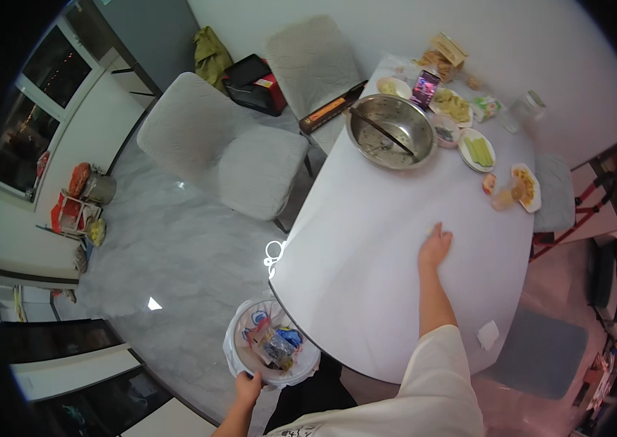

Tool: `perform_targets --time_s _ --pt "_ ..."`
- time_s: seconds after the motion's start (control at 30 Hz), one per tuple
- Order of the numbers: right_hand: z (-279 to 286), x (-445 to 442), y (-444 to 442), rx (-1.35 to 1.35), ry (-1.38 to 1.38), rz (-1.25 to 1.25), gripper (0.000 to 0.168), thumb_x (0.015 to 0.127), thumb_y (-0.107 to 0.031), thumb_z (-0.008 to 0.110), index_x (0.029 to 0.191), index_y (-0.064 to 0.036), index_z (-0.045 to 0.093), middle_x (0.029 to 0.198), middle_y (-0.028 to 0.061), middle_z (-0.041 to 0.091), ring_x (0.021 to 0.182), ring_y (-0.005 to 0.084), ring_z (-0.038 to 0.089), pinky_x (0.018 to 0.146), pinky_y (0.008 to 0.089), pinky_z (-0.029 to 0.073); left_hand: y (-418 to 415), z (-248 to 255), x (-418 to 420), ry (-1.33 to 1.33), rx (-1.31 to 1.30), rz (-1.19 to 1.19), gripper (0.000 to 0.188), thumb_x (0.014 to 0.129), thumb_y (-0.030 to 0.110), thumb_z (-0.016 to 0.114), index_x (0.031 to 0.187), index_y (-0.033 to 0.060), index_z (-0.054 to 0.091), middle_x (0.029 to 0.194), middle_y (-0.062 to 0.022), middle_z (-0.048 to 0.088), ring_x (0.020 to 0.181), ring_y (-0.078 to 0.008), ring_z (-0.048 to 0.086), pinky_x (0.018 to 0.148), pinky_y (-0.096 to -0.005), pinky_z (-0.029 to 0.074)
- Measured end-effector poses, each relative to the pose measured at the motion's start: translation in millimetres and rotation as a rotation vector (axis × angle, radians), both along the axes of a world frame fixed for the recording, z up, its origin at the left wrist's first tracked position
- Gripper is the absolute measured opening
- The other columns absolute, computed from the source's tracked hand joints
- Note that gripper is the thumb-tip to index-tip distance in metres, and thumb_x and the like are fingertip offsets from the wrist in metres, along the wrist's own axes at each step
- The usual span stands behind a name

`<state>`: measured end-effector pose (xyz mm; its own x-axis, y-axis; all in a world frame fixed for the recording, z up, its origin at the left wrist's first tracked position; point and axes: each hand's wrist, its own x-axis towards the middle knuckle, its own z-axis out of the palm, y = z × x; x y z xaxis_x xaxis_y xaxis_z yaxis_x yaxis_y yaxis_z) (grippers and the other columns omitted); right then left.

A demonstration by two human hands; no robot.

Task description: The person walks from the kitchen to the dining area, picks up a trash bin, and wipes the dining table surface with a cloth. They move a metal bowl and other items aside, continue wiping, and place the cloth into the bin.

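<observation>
My left hand (pixel 249 387) grips the rim of a lined trash bin (pixel 232 349) beside the table's rounded edge; plastic wrappers (pixel 278 344) lie inside the bin. Over the white table (pixel 363 257) my right hand (pixel 435 247) reaches out, its index finger extended on or just above the surface. A small pale bit may be at its fingertips, too small to tell. Nearer the table's right edge lies a crumpled white tissue (pixel 487 335). Beyond my right hand are a plate of food pieces (pixel 527 188) and a clear plastic cup or bag (pixel 503 200).
A large steel bowl (pixel 360 147) with a dark stick across it stands at the far end, near a phone (pixel 425 89), a plate of green strips (pixel 479 151) and other dishes. Grey chairs (pixel 259 169) flank the table on the left; a dark stool (pixel 543 349) is on the right.
</observation>
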<state>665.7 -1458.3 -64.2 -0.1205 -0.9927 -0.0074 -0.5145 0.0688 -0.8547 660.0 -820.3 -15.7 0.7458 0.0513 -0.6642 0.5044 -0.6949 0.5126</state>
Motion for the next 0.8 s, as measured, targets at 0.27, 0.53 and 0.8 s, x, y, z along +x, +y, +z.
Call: perform_targets --time_s 0.27,0.53,0.8 --pt "2 210 59 -0.236 0.133 0.763 0.033 0.087 -0.033 0.058 0.095 -0.001 0.059 0.093 0.0231 0.058 0.090 0.0398 0.055 0.080 0.0472 0.042 -10 6 -3 -0.063 0.169 0.033 0.032 0.078 0.022 0.065 0.074 -0.0091 0.058 0.062 -0.0187 0.063 0.055 -0.0254 0.066 0.053 -0.0361 0.051" --pt "4 185 227 -0.430 0.184 1.415 0.022 0.088 -0.018 0.057 0.109 -0.014 0.062 0.100 0.0128 0.058 0.087 0.0317 0.058 0.072 0.0437 0.049 -10 -1 5 -0.075 0.142 0.079 0.035 0.078 0.023 0.062 0.075 -0.0113 0.060 0.058 -0.0185 0.063 0.053 -0.0270 0.065 0.051 -0.0371 0.051" --pt "33 74 328 -0.126 0.006 1.684 0.035 0.088 -0.034 0.056 0.101 -0.003 0.065 0.097 0.0193 0.060 0.096 0.0350 0.057 0.085 0.0451 0.046 9 -30 6 -0.088 0.187 0.026 0.040 0.078 0.027 0.064 0.079 -0.0125 0.062 0.068 -0.0234 0.066 0.062 -0.0321 0.068 0.059 -0.0402 0.054"
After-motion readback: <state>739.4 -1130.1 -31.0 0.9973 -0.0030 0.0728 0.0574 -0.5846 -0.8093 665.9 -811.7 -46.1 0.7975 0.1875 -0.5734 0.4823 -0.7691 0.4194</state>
